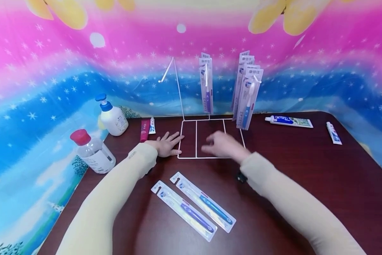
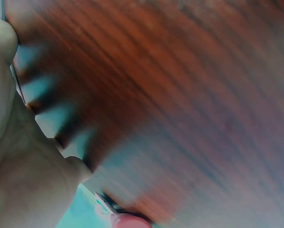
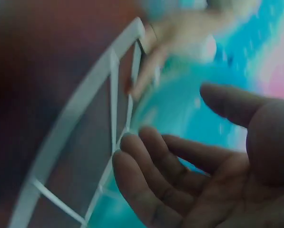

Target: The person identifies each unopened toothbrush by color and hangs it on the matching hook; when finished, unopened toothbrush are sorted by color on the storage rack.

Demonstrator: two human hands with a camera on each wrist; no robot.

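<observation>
My left hand (image 1: 167,144) lies with fingers spread at the left side of a white wire rack (image 1: 196,139), its fingertips against the base frame. Over the middle of that base hovers my right hand (image 1: 223,144), fingers loosely bent. The right wrist view shows the same right hand (image 3: 180,180) with nothing in its fingers. Purple packaged toothbrushes (image 1: 207,101) hang on the rack's middle hook. Several more packs (image 1: 248,106) hang on the right one, while the left hook (image 1: 166,71) is bare. A purple toothbrush pack (image 1: 184,211) and a teal toothbrush pack (image 1: 206,203) lie in front.
A red-capped bottle (image 1: 98,156) and a blue pump bottle (image 1: 113,118) stand at left. Behind my left hand are a red tube (image 1: 144,130) and a small white tube (image 1: 152,125). Toothpaste tubes (image 1: 291,121) (image 1: 333,133) lie on the right. A patterned cloth (image 1: 337,71) hangs behind.
</observation>
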